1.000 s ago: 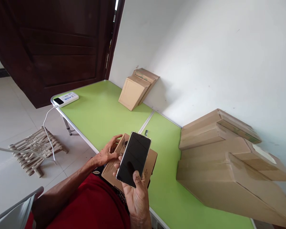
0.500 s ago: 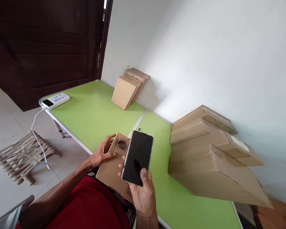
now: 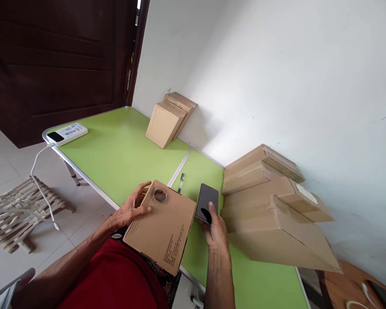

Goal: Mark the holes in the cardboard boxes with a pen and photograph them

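My left hand [image 3: 132, 207] grips the left edge of a flat brown cardboard box [image 3: 167, 219], thumb on its top face and fingers along the far side. A dark ring drawn or cut near the box's upper left corner [image 3: 161, 195] has scribbled lines around it; I cannot tell if it is a hole. Printed text runs along the box's right part. My right hand [image 3: 216, 225] holds a black smartphone [image 3: 207, 201] in a clear case, thumb across its screen, over the green table right of the box. A pen [image 3: 181, 182] lies on the table just beyond the box.
Several cardboard boxes [image 3: 276, 214] are stacked on the right of the green table [image 3: 116, 159]. Two smaller boxes [image 3: 165, 122] lean against the wall. A white power bank [image 3: 69, 133] with a cable sits at the far left corner. A woven stool [image 3: 25, 210] stands on the floor.
My right hand has moved the smartphone right, from over the box to beside it, baring the box's printed side and the pen. My left hand keeps its grip on the box.
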The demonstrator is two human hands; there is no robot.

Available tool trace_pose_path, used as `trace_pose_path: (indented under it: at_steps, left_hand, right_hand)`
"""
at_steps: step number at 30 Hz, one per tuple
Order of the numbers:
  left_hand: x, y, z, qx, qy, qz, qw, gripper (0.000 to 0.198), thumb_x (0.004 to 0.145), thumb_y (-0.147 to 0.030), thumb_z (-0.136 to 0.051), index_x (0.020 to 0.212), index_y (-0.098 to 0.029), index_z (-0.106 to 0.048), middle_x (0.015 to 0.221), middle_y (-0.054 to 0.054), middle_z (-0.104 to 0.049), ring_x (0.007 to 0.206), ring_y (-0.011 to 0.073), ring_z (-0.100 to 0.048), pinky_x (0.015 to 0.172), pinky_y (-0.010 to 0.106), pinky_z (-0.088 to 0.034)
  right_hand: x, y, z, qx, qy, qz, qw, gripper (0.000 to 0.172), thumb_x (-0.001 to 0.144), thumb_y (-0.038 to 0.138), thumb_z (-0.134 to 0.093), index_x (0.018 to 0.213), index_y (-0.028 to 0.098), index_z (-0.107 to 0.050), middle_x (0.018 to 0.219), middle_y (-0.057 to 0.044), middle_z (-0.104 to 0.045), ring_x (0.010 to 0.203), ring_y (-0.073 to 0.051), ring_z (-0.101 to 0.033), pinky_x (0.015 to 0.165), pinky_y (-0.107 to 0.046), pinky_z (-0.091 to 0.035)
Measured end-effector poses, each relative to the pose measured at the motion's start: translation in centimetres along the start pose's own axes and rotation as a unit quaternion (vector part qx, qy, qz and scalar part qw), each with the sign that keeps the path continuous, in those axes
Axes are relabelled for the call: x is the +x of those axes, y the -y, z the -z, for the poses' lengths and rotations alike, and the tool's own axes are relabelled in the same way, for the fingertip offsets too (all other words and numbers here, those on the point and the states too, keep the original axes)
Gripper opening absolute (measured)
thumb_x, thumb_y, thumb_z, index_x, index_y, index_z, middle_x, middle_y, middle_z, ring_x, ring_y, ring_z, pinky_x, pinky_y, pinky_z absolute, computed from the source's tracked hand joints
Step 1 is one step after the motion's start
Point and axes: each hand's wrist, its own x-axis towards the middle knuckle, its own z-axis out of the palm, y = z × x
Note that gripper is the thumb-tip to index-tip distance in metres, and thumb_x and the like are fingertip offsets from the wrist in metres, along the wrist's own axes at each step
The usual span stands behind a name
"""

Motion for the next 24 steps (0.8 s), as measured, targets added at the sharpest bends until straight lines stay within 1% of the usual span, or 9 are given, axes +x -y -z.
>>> trace_pose_path:
  at_steps: [3,5,7,9,13,16,20,24]
  left_hand:
    - [0.0,0.0,0.0,-0.002,0.001,0.001,1.000,0.088,0.083,-0.039,-0.081,0.158,-0.027,-0.037,0.157,0.015,-0.051,0.140,0.0375,-0.054,0.111,0.050,-0.049]
    - [0.1,-0.1,-0.1,-0.002,-0.002,0.000,1.000,0.088,0.083,-0.039,-0.081,0.158,-0.027,-0.037,0.157,0.015,-0.051,0.141,0.0377,-0.054,0.110,0.050,-0.049]
    - [0.1,-0.2,-0.1,-0.002,-0.006,0.002,1.000,0.088,0.082,-0.039,-0.081,0.158,-0.027,-0.037,0.156,0.015,-0.052,0.141,0.0381,-0.053,0.110,0.050,-0.049]
    - [0.0,-0.3,-0.1,-0.001,-0.008,0.003,1.000,0.088,0.082,-0.040,-0.082,0.157,-0.026,-0.038,0.156,0.016,-0.052,0.142,0.0386,-0.053,0.110,0.050,-0.049]
    - [0.0,-0.2,-0.2,-0.001,-0.005,0.001,1.000,0.089,0.082,-0.041,-0.082,0.158,-0.027,-0.037,0.156,0.015,-0.052,0.141,0.0382,-0.054,0.109,0.049,-0.050]
    - [0.0,-0.2,-0.1,-0.003,-0.005,0.001,1.000,0.088,0.083,-0.041,-0.081,0.158,-0.027,-0.036,0.157,0.015,-0.051,0.140,0.0374,-0.054,0.109,0.048,-0.050]
    - [0.0,-0.3,-0.1,0.003,-0.007,0.007,1.000,0.088,0.083,-0.041,-0.081,0.158,-0.027,-0.036,0.157,0.015,-0.051,0.140,0.0372,-0.054,0.109,0.048,-0.050]
    - [-0.1,-0.5,-0.2,0.009,-0.014,0.010,1.000,0.087,0.083,-0.042,-0.080,0.157,-0.028,-0.039,0.157,0.014,-0.052,0.140,0.0379,-0.055,0.108,0.049,-0.050]
  right_hand:
    - [0.7,-1.2,-0.3,-0.029,0.000,-0.011,1.000,0.069,0.045,0.061,-0.097,0.093,0.018,-0.074,0.094,-0.008,-0.077,0.098,-0.028,-0.072,0.067,-0.033,-0.064]
    - [1.0,-1.6,-0.6,-0.052,0.002,-0.014,0.999,0.071,0.043,0.065,-0.095,0.090,0.018,-0.072,0.091,-0.009,-0.076,0.099,-0.030,-0.072,0.067,-0.034,-0.063]
    - [1.2,-1.7,-0.7,-0.080,0.006,-0.010,0.997,0.071,0.044,0.070,-0.091,0.088,0.018,-0.071,0.088,-0.008,-0.075,0.097,-0.029,-0.071,0.067,-0.034,-0.063]
    - [1.3,-1.7,-0.6,-0.118,0.003,-0.001,0.993,0.071,0.048,0.075,-0.087,0.088,0.018,-0.070,0.085,-0.008,-0.073,0.092,-0.028,-0.071,0.065,-0.035,-0.062]
    - [1.3,-1.4,0.2,-0.225,-0.017,0.018,0.974,0.073,0.056,0.079,-0.080,0.092,0.015,-0.072,0.080,-0.009,-0.072,0.082,-0.031,-0.072,0.060,-0.037,-0.058]
    - [1.1,-1.0,0.9,-0.304,-0.022,0.034,0.952,0.075,0.061,0.077,-0.079,0.100,0.013,-0.075,0.090,-0.014,-0.076,0.083,-0.035,-0.075,0.066,-0.040,-0.058]
    - [0.6,-0.6,1.4,-0.385,-0.021,0.057,0.921,0.073,0.067,0.073,-0.076,0.111,0.014,-0.078,0.107,-0.021,-0.078,0.088,-0.039,-0.078,0.076,-0.043,-0.058]
    - [0.3,-0.6,1.4,-0.438,-0.018,0.083,0.895,0.076,0.070,0.072,-0.072,0.117,0.013,-0.077,0.110,-0.023,-0.078,0.101,-0.041,-0.075,0.082,-0.046,-0.058]
